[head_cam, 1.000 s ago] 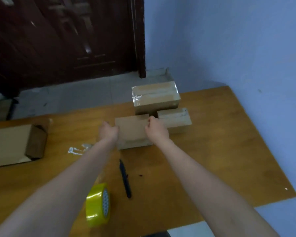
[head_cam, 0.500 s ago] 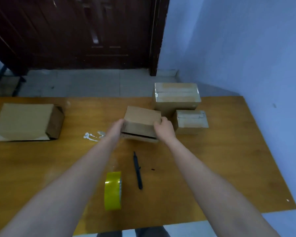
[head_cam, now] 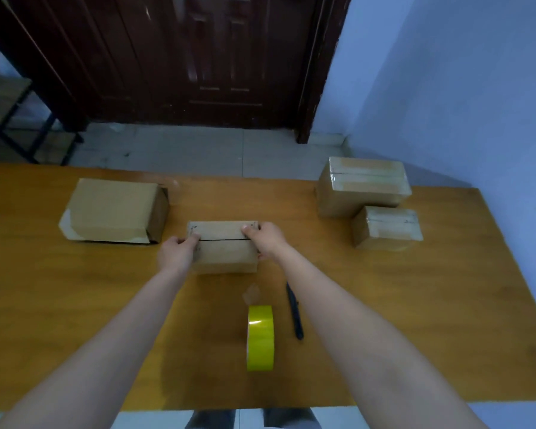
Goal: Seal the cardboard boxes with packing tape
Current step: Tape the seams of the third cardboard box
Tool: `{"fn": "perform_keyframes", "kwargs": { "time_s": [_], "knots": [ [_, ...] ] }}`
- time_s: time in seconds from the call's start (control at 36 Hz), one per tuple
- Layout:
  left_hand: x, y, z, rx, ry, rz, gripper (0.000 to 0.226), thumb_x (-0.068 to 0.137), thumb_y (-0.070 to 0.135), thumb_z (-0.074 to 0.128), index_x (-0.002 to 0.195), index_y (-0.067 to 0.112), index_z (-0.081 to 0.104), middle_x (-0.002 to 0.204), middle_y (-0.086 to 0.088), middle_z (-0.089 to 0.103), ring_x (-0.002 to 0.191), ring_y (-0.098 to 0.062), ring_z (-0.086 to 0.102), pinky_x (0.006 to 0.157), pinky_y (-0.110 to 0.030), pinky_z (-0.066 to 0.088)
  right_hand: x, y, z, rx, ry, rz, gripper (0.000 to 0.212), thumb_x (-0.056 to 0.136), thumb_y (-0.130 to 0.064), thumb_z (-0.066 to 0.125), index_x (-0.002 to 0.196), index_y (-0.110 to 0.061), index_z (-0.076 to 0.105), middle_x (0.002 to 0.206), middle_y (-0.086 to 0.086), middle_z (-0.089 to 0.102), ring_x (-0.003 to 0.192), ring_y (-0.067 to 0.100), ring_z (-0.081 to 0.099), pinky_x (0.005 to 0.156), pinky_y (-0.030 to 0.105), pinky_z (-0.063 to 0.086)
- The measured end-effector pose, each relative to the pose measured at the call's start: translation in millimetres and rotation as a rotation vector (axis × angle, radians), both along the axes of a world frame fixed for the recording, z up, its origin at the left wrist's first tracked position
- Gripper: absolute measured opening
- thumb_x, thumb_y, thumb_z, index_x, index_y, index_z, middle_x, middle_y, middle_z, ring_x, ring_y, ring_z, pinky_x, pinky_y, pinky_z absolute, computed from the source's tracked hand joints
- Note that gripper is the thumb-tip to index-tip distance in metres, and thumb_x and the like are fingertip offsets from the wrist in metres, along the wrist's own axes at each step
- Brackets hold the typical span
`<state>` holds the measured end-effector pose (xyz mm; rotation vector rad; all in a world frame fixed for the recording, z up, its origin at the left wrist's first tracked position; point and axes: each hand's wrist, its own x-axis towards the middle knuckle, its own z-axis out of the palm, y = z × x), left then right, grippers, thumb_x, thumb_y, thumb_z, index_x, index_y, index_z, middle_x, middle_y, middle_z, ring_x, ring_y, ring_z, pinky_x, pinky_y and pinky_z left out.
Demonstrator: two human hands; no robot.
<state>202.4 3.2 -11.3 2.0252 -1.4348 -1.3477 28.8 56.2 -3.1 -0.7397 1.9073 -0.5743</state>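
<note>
**Box gripped at both ends, seam running hand to hand, tape just behind the right arm**

The left hand [head_cam: 180, 253] grips the left end of the small box [head_cam: 225, 247], fingers curled onto its top edge. The right hand [head_cam: 265, 239] holds the right end the same way, thumb and fingers wrapped over the corner. Both are clamped on the cardboard, and the box sits flat on the wooden table [head_cam: 415, 305], centred in front of the person.

Between the 2 hands the open seam [head_cam: 222, 239] shows as a dark line. It runs left to right, the same way as the box's long axis, so a strip of tape would have to travel from one hand toward the other.

The yellow tape roll [head_cam: 260, 337] stands on edge nearer the person, slightly right of the box and close inside the right forearm. The black cutter [head_cam: 294, 311] lies just beside it, further right. By that layout the right hand looks the nearer one to fetch the roll, leaving the left to steady the box.

Further out, 2 taped boxes [head_cam: 364, 185] [head_cam: 387, 227] sit together at the far right, and a larger untaped box [head_cam: 115, 210] lies at the far left.
</note>
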Motion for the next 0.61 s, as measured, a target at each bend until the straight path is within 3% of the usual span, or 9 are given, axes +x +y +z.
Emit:
{"fn": "perform_keyframes", "kwargs": {
  "time_s": [0.08,0.19,0.31,0.36,0.44,0.5,0.56,0.61],
  "knots": [
    [6,-1,-11,0.064,-0.035,-0.041,0.050,0.094,0.047,0.051,0.120,0.003,0.055,0.113,-0.014,0.058,0.097,-0.033,0.053,0.081,-0.040,0.045,8,-3,-20,-0.008,-0.061,-0.076,0.053,0.093,-0.039,0.055,0.133,-0.006,0.048,0.130,0.013,0.056,0.113,0.033,0.056,0.093,0.049,0.050],
    [3,-4,-15,0.020,-0.067,-0.076,0.054,0.096,0.050,0.046,0.116,0.001,0.054,0.103,-0.012,0.053,0.088,-0.028,0.046,0.074,-0.036,0.037,11,7,-26,-0.129,-0.123,-0.240,0.054,0.095,-0.048,0.048,0.132,-0.008,0.050,0.130,0.011,0.055,0.115,0.030,0.054,0.098,0.049,0.046],
    [8,-9,-18,-0.029,-0.044,-0.066,0.063,0.092,0.060,0.044,0.122,0.005,0.052,0.121,-0.013,0.054,0.106,-0.032,0.052,0.087,-0.042,0.044,7,30,-38,-0.117,-0.031,-0.442,0.055,0.098,-0.049,0.038,0.126,-0.004,0.053,0.122,0.013,0.060,0.114,0.030,0.056,0.100,0.048,0.044],
    [11,-11,-16,-0.073,-0.046,-0.061,0.062,0.092,0.059,0.046,0.126,0.007,0.051,0.129,-0.012,0.050,0.115,-0.032,0.048,0.094,-0.044,0.043,7,42,-48,0.022,0.030,-0.376,0.052,0.099,-0.042,0.041,0.127,0.000,0.053,0.120,0.015,0.061,0.112,0.030,0.057,0.099,0.042,0.045],
    [12,-8,-8,-0.242,-0.083,-0.061,0.050,0.093,0.046,0.052,0.124,0.007,0.049,0.127,-0.010,0.046,0.120,-0.027,0.041,0.094,-0.040,0.038,12,57,-46,0.270,0.043,-0.153,0.039,0.098,-0.025,0.044,0.123,0.004,0.054,0.108,0.019,0.058,0.096,0.026,0.055,0.085,0.036,0.045],
    [14,-1,2,-0.455,-0.076,-0.090,0.036,0.094,0.035,0.055,0.115,0.006,0.051,0.115,-0.008,0.048,0.111,-0.024,0.042,0.087,-0.034,0.038,19,61,-44,0.374,0.031,-0.045,0.032,0.097,-0.017,0.044,0.122,0.000,0.056,0.115,0.022,0.058,0.089,0.024,0.053,0.085,0.034,0.045],
    [15,9,8,-0.639,-0.009,-0.180,0.017,0.094,0.021,0.056,0.102,0.007,0.052,0.098,-0.004,0.048,0.094,-0.020,0.044,0.078,-0.029,0.037,25,62,-46,0.447,0.029,-0.009,0.018,0.096,-0.016,0.045,0.103,-0.006,0.058,0.100,0.019,0.059,0.074,0.021,0.053,0.083,0.035,0.047],
    [17,23,5,-0.686,0.092,-0.363,0.005,0.094,0.011,0.054,0.089,0.010,0.053,0.085,-0.001,0.048,0.079,-0.018,0.045,0.068,-0.027,0.036,29,60,-49,0.513,0.034,0.046,0.018,0.098,-0.018,0.044,0.097,-0.005,0.055,0.090,0.014,0.057,0.074,0.024,0.054,0.087,0.039,0.050]
  ]
}}
